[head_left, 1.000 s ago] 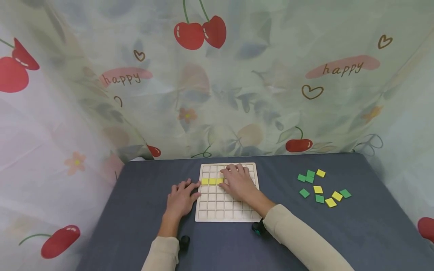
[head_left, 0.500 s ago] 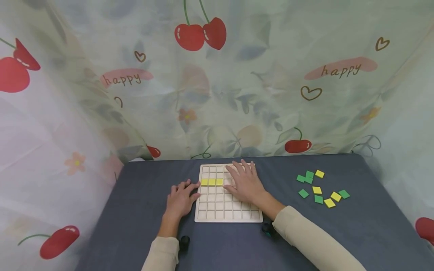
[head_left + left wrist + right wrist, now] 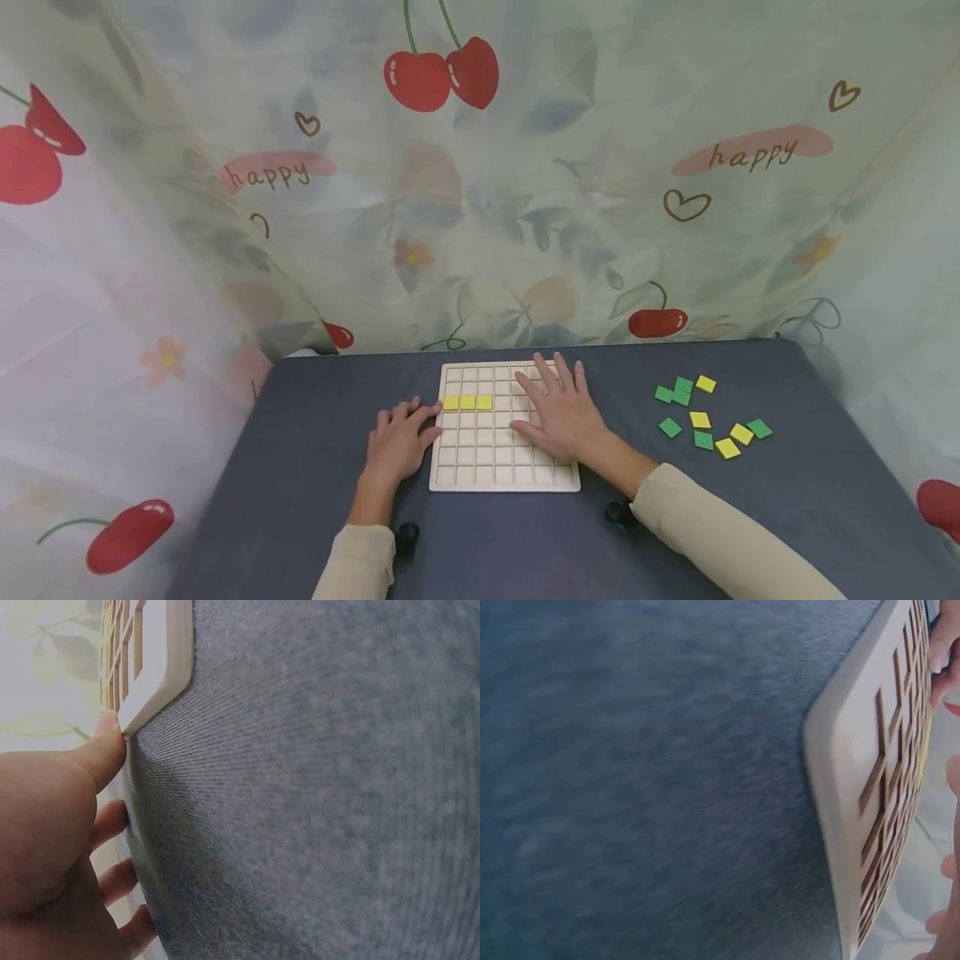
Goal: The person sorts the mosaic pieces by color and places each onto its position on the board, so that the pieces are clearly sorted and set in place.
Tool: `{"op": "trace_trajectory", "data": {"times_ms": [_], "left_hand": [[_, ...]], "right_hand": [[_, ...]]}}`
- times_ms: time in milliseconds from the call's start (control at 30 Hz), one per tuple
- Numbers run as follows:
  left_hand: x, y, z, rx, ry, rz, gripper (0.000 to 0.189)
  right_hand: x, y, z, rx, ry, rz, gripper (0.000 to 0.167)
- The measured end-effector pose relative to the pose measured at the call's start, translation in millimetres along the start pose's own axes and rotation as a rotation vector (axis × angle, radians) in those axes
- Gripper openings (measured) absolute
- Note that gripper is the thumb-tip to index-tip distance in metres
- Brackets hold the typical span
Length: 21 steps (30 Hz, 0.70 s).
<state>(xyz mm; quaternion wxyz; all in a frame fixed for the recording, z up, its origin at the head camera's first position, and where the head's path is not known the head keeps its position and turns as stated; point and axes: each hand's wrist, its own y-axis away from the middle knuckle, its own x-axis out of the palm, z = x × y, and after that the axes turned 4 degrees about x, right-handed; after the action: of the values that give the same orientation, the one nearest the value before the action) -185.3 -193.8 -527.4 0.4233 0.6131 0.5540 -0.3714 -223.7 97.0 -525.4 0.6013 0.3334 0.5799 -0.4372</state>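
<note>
A pale wooden grid board (image 3: 480, 458) lies on the dark table. Three yellow square tiles (image 3: 468, 403) sit side by side in one of its rows, starting at the left edge. My left hand (image 3: 397, 442) rests at the board's left side, its thumb and fingertips touching the edge; in the left wrist view the thumb (image 3: 105, 754) presses on the board's rim. Over the right part of the board, my right hand (image 3: 566, 417) is spread with straight fingers and holds nothing. Its fingers show only at the border of the right wrist view.
Loose green tiles (image 3: 670, 427) and yellow tiles (image 3: 727, 448), several of each, lie scattered on the table (image 3: 510, 550) to the right of the board. A patterned curtain (image 3: 517, 208) hangs behind the table and along both sides.
My right hand has moved right, away from the third yellow tile, and its fingers have spread out. That tile is now fully uncovered. The left hand has stayed at the board's edge.
</note>
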Motion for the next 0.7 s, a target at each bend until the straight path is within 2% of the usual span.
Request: {"op": "trace_trajectory", "data": {"times_ms": [233,467,700], "left_hand": [[-0.1,0.7,-0.1,0.005,0.007,-0.008,0.049],[-2.2,0.6,-0.9,0.005,-0.002,-0.016,0.050],[-1.3,1.1,-0.7,-0.003,0.001,-0.005,0.050]], "right_hand": [[4.8,14.0,-10.7,0.014,-0.053,-0.016,0.079],[8.8,28.6,-24.8,0.052,-0.046,0.004,0.082],[8.0,39.6,-39.5,0.095,-0.069,-0.013,0.084]]}}
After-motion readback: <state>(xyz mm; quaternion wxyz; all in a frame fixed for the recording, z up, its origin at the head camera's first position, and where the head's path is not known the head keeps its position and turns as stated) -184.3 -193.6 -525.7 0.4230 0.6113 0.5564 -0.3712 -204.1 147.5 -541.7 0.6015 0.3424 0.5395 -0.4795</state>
